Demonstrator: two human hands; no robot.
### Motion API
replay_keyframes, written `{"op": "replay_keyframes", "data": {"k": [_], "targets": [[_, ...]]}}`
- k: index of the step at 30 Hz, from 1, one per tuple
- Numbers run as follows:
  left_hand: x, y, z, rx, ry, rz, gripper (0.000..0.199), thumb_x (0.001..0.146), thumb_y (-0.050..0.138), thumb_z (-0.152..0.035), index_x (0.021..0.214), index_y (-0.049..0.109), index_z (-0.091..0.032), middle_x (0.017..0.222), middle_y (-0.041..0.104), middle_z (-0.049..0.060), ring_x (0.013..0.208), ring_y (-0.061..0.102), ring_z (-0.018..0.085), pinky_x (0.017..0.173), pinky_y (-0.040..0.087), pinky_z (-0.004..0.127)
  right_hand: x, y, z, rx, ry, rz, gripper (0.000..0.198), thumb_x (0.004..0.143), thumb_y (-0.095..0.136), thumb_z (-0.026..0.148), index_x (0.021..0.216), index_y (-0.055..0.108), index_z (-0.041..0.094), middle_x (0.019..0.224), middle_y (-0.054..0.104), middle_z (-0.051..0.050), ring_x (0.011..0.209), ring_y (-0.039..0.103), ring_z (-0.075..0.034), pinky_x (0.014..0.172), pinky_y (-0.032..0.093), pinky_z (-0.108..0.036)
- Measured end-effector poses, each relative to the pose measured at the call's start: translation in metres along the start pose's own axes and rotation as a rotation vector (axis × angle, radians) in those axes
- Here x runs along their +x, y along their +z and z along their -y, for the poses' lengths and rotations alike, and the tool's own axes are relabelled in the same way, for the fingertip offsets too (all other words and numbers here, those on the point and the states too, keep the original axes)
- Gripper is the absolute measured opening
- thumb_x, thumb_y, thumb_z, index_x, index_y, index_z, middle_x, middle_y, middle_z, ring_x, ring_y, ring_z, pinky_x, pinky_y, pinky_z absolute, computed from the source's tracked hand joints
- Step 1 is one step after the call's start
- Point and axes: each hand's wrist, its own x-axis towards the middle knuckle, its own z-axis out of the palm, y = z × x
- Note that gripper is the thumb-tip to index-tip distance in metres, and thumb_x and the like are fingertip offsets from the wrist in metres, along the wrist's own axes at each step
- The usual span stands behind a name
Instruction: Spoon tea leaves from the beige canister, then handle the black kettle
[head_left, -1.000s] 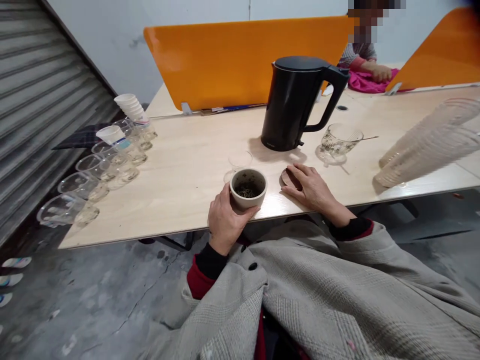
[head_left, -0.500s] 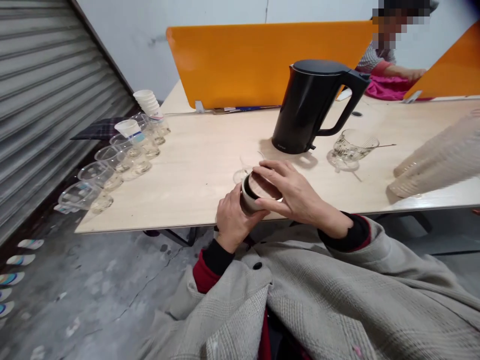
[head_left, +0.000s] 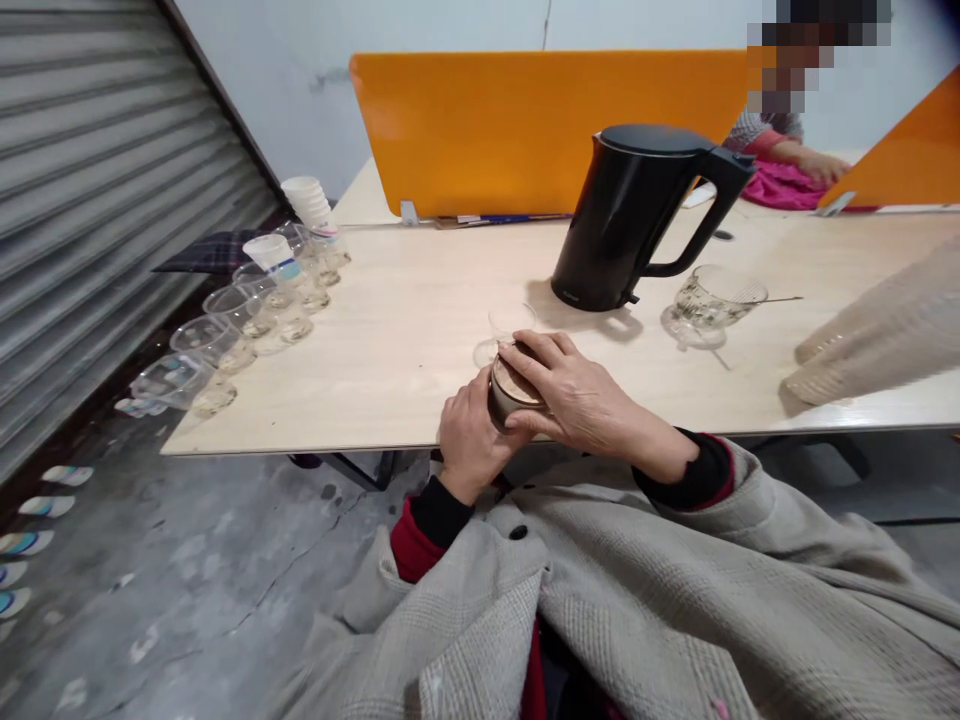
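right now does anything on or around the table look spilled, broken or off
Nothing looks spilled on the tabletop. A thin crack in the floor, to the person's left, looks like damage. The right hand partly covers the lid on the small cup, so I can't tell whether it sits flush.

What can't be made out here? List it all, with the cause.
Head view: inside of the jar, covered by the lid and right hand.
Head view: far ends of the stacked cups, cut off by the right edge.
Head view: lettering on the kettle, too small.
Head view: part of the pink cloth, behind the right orange screen.
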Motion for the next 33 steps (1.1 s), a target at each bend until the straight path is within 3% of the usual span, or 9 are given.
{"op": "replay_keyframes", "data": {"k": [6,12,17,22,25,33], "targets": [[-0.002,-0.003,0.003,-0.012,0.063,-0.017,0.091,0.085,0.076,-0.075,0.153,0.052,-0.020,0.143,0.072,0.018,0.122,0.072,0.035,0.103,0.056,0.049,-0.013,0.006,-0.014,0.081,-0.009,-0.163,0.081,0.097,0.068,0.063,0.167,0.044,0.031,0.150,0.057,-0.019,0.134,0.056,-0.045,0.109,0.054,-0.072],[-0.003,-0.007,0.003,-0.001,0.120,0.038,0.091,0.082,0.073,-0.083,0.147,0.060,-0.021,0.132,0.077,0.015,0.118,0.072,0.035,0.099,0.055,0.050,-0.009,-0.050,-0.041,-0.006,0.095,-0.344,0.072,0.098,0.068,0.060,0.164,0.050,0.037,0.152,0.056,-0.014,0.140,0.056,-0.044,0.118,0.048,-0.069],[-0.002,-0.008,-0.001,0.035,0.161,0.093,0.065,0.089,0.076,-0.070,0.130,0.071,-0.020,0.126,0.079,0.013,0.117,0.070,0.033,0.096,0.054,0.049,0.041,-0.077,-0.082,-0.108,0.096,-0.471,0.078,0.094,0.074,0.059,0.158,0.056,0.018,0.151,0.056,-0.020,0.142,0.050,-0.046,0.123,0.039,-0.072],[-0.003,-0.009,-0.001,0.041,0.189,0.104,0.055,0.091,0.079,-0.063,0.125,0.073,-0.021,0.125,0.080,0.010,0.117,0.070,0.033,0.095,0.053,0.048,0.105,-0.047,-0.137,-0.105,0.134,-0.384,0.071,0.099,0.069,0.056,0.161,0.050,0.026,0.155,0.056,-0.015,0.145,0.042,-0.042,0.124,0.033,-0.073],[-0.003,-0.008,0.000,0.036,0.217,0.081,0.055,0.091,0.079,-0.062,0.125,0.072,-0.019,0.123,0.081,0.010,0.115,0.071,0.032,0.093,0.053,0.048,0.135,-0.014,-0.163,-0.084,0.152,-0.329,0.074,0.096,0.072,0.059,0.157,0.053,0.020,0.154,0.055,-0.016,0.142,0.045,-0.040,0.122,0.038,-0.068],[-0.005,-0.008,0.000,0.040,0.242,0.071,0.055,0.092,0.079,-0.060,0.127,0.069,-0.019,0.122,0.080,0.009,0.113,0.070,0.031,0.091,0.053,0.047,0.168,0.048,-0.195,0.010,0.182,-0.169,0.069,0.088,0.078,0.051,0.147,0.064,0.017,0.151,0.057,-0.021,0.140,0.050,-0.043,0.122,0.041,-0.061]]}}
